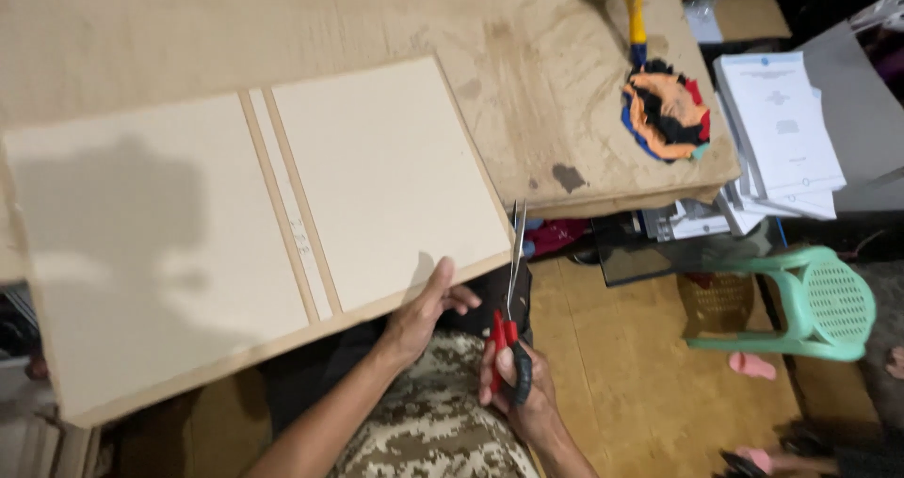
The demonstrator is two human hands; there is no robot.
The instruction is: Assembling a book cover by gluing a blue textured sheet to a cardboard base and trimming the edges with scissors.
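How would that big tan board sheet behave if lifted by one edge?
The board sheet probably stays fairly stiff: it juts past the table flat, with only the left hand under its edge. The two grooves beside its narrow middle strip may fold.

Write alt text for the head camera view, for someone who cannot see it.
Seen from above, a person's left hand steadies the near edge of a large tan board assembly, two pale panels and a narrow strip on brown paper, while the right hand holds red-handled scissors at its corner. Behind lie a worn cardboard-covered table, a bundle of coloured rags and stacked papers.
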